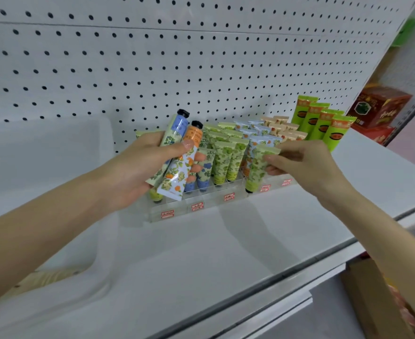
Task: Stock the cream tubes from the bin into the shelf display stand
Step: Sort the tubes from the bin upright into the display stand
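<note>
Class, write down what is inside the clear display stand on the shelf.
Rows of cream tubes standing cap-down; the left hand and its held tubes cover the leftmost rows.

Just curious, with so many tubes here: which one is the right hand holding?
The green leaf-patterned tube at the front right of the stand, cap down: the right hand pinches its flat end; neighbouring tubes stand untouched.

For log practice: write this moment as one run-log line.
left hand holds two cream tubes | right hand pinches green tube at display stand
</note>
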Demonstrator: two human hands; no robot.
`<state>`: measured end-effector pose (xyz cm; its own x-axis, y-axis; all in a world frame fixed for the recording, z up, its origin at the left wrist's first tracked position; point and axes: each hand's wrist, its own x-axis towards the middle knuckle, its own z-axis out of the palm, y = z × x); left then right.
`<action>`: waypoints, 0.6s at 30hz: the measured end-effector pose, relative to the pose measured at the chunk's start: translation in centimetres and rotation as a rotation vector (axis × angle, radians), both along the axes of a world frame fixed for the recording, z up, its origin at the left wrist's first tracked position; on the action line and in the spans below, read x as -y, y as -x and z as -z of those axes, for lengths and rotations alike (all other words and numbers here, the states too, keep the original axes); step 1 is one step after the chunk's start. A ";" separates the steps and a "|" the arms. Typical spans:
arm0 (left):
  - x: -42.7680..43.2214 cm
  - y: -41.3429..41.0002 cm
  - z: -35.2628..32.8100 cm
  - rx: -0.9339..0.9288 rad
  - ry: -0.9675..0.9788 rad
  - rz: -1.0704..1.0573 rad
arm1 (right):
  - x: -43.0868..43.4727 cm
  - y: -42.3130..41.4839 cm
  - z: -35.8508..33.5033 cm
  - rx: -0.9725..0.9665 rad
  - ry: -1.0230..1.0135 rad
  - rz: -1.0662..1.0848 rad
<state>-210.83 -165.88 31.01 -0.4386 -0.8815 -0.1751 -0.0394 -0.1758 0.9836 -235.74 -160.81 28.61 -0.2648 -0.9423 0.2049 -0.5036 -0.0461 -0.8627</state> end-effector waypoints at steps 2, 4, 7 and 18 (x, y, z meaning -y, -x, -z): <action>0.0 0.0 0.0 0.004 -0.007 0.017 | 0.3 -0.1 0.6 0.043 0.042 0.030; 0.0 0.0 0.1 0.015 -0.013 0.034 | 0.6 -0.4 1.1 0.109 0.074 0.068; 0.0 0.0 0.1 0.022 -0.026 0.044 | 0.9 -0.9 1.9 0.138 0.099 0.102; 0.0 0.0 0.1 0.013 -0.040 0.053 | 1.8 -1.5 3.1 -0.257 0.085 0.149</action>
<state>-210.84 -165.92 30.89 -0.4814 -0.8494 -0.2163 -0.0628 -0.2127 0.9751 -234.28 -162.57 25.54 -0.3277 -0.8736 0.3599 -0.7114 -0.0225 -0.7024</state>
